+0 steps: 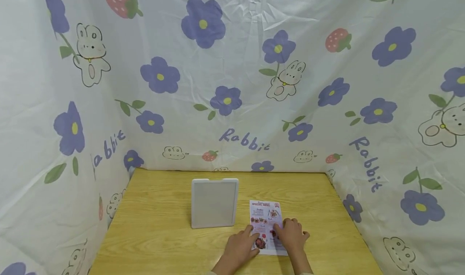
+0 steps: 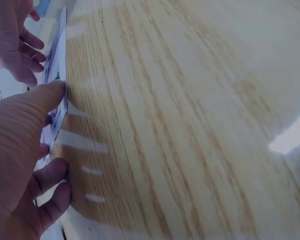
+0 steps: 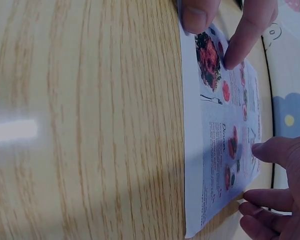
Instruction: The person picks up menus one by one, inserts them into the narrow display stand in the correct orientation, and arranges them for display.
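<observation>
A printed menu sheet [image 1: 267,222] lies on the wooden table, its print and food pictures facing up. My left hand [image 1: 237,246] is at the sheet's lower left, its thumb [image 2: 52,95] right at the near edge and its fingertips along the left side. From the right side my right hand [image 1: 292,234] reaches over it. Its thumb [image 3: 272,150] touches the printed face, while the other fingers spread past the right edge. Left of the sheet stands a white-framed board [image 1: 213,204] with a plain grey face, slightly apart from both hands.
The light wood-grain table [image 1: 156,226] ends at a white curtain [image 1: 247,117] printed with flowers, strawberries and rabbits. That curtain closes in the back and both sides. Glare [image 2: 292,135] shows on the tabletop.
</observation>
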Available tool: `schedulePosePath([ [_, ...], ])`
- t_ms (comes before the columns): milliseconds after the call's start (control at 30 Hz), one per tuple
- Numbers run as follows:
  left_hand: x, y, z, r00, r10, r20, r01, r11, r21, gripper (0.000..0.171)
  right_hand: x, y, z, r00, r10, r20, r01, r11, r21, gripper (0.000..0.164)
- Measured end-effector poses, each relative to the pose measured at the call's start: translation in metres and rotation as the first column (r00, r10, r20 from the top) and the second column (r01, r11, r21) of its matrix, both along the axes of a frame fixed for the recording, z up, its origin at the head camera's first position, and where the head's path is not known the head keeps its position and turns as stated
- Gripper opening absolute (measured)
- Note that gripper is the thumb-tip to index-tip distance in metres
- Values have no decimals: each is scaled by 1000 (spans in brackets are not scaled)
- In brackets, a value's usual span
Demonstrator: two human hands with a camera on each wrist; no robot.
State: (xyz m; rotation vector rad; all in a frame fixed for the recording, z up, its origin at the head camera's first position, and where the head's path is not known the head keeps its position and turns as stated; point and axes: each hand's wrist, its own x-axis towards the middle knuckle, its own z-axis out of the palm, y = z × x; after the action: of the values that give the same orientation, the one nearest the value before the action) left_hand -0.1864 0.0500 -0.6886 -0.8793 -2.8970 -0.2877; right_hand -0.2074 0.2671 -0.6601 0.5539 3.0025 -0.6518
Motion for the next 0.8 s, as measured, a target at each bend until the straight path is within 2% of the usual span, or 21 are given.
schedulePosePath([
  [200, 1, -1, -2, 1000, -7, -23, 7, 1000, 21, 51, 2, -1, -2, 1000, 3, -10, -3, 1000, 28, 46],
  [500, 2, -1, 0, 1000, -3, -3, 3, 1000, 28, 51, 4, -5, -3, 999, 8, -40, -7, 999, 47, 47],
  [800, 1, -3, 5, 999, -5, 34, 4, 999, 36, 51, 1, -15, 2, 999, -48, 16, 49, 998, -48, 54],
])
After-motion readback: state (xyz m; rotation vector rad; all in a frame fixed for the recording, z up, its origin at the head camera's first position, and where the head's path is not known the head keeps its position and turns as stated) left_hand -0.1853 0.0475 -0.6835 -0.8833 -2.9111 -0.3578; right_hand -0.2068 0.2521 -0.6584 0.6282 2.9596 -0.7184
